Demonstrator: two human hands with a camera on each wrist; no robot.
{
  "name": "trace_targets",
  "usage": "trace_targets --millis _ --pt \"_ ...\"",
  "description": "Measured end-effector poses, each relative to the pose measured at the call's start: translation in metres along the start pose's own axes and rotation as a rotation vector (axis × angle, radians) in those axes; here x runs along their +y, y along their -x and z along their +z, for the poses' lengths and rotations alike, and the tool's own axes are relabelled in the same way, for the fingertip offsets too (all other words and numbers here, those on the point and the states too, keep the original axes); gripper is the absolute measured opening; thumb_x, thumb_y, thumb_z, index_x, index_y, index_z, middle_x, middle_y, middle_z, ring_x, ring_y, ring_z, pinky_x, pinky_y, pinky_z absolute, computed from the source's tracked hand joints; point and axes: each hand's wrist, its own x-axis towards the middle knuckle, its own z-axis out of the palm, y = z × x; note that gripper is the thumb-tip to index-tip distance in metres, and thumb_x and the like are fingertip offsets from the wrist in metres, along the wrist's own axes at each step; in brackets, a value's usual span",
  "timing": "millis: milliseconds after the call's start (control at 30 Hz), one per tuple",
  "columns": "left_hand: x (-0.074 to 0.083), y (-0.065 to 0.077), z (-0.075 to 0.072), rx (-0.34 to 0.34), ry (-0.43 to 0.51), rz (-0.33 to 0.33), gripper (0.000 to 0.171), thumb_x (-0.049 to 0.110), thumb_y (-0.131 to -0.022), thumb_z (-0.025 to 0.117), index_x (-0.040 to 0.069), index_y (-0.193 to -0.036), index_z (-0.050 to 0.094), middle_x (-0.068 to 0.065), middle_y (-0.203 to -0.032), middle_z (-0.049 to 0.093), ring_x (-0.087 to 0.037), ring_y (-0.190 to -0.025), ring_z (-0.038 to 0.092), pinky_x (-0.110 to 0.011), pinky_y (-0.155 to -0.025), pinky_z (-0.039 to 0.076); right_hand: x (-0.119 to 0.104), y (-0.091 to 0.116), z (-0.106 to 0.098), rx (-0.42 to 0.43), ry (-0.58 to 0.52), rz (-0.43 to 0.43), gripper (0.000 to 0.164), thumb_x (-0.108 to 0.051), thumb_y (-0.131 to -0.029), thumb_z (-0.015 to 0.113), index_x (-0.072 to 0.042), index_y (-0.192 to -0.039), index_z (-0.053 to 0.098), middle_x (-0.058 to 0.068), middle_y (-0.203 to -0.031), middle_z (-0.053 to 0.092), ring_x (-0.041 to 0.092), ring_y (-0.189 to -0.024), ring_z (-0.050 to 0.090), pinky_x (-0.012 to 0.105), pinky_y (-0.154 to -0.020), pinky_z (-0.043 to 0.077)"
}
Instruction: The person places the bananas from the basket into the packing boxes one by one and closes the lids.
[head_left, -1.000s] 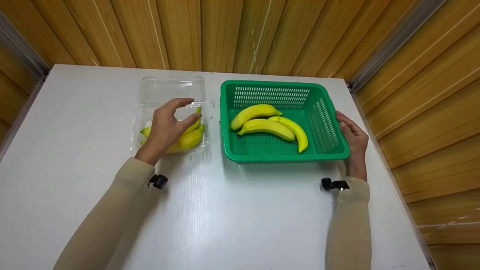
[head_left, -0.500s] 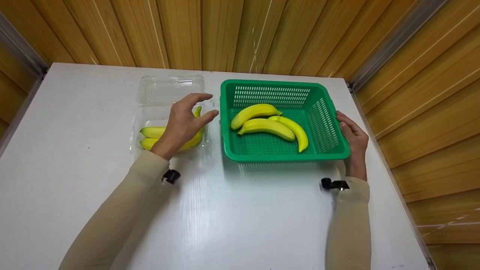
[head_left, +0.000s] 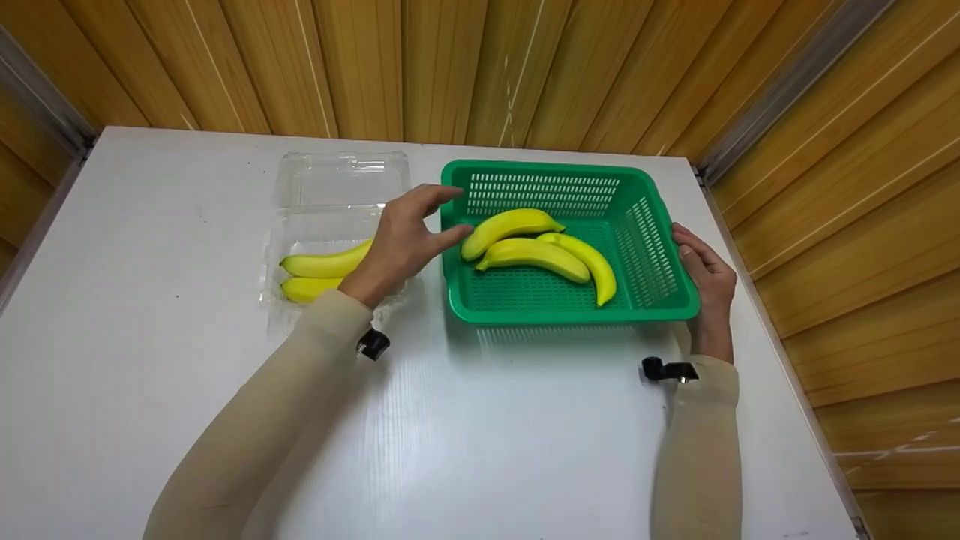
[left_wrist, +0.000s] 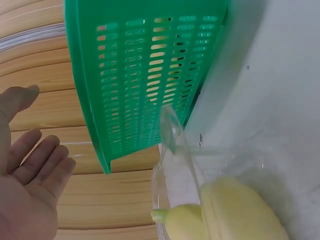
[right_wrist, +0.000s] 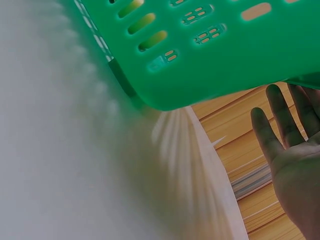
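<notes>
My left hand [head_left: 405, 236] reaches across from the clear plastic clamshell [head_left: 341, 180] to the near-left side of a green basket [head_left: 570, 315]. Its thumb and fingers stand apart with nothing between them, the fingertips over the basket's left rim. Two yellow bananas [head_left: 319, 264] lie in the clamshell, partly hidden behind this hand and wrist; the left wrist view shows them behind the clear wall. Inside the basket lie three bananas [head_left: 536, 256] close together. My right hand [head_left: 709, 277] touches the basket's right rim from outside, its fingers [right_wrist: 285, 117] extended in the right wrist view.
The clamshell's lid [head_left: 345, 180] lies folded back toward the rear edge. Both containers are on a white table [head_left: 525, 435], with a wood-panelled wall [head_left: 435, 67] behind and another on the right. A black camera mount [head_left: 373, 343] sits on the left wrist.
My left hand has moved right, from above the clamshell's bananas to the basket's left rim, uncovering more of those bananas. The right hand and basket have stayed in place.
</notes>
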Motion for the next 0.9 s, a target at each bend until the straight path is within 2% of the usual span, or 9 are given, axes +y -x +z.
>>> trace_targets --millis 167,433,733,900 --pt "0.006 -0.011 0.016 -0.074 0.039 -0.03 0.056 0.027 -0.098 0.08 0.008 -0.147 0.06 -0.007 -0.147 0.061 -0.021 -0.135 0.059 -0.032 -0.111 0.048 -0.001 0.002 -0.003 0.006 0.018 0.017 0.033 -0.014 -0.101 0.075 0.005 -0.129 0.073 0.009 -0.139 0.07 0.023 -0.141 0.054 0.026 -0.112 0.046" --pt "0.01 -0.029 0.037 -0.195 0.028 -0.098 0.061 0.03 -0.098 0.08 0.011 -0.152 0.056 -0.005 -0.152 0.057 -0.023 -0.137 0.056 -0.03 -0.114 0.045 0.0 0.003 -0.004 -0.007 0.006 0.001 0.034 -0.013 -0.102 0.074 0.007 -0.13 0.072 0.009 -0.14 0.069 0.024 -0.141 0.054 0.026 -0.113 0.045" --pt "0.015 -0.044 0.055 -0.272 -0.034 -0.101 0.056 0.033 -0.101 0.075 0.013 -0.151 0.058 -0.005 -0.152 0.058 -0.023 -0.136 0.055 -0.037 -0.114 0.047 0.0 0.001 0.0 0.006 0.002 0.018 0.034 -0.014 -0.1 0.077 0.005 -0.128 0.074 0.009 -0.137 0.071 0.023 -0.14 0.055 0.026 -0.112 0.046" --pt "0.016 -0.049 0.062 -0.292 -0.065 -0.086 0.054 0.031 -0.102 0.074 0.012 -0.15 0.058 -0.007 -0.151 0.059 -0.024 -0.135 0.054 -0.038 -0.114 0.046 0.001 0.001 -0.001 -0.008 -0.004 -0.008 0.034 -0.012 -0.1 0.076 0.007 -0.128 0.073 0.01 -0.137 0.071 0.024 -0.14 0.056 0.027 -0.111 0.046"
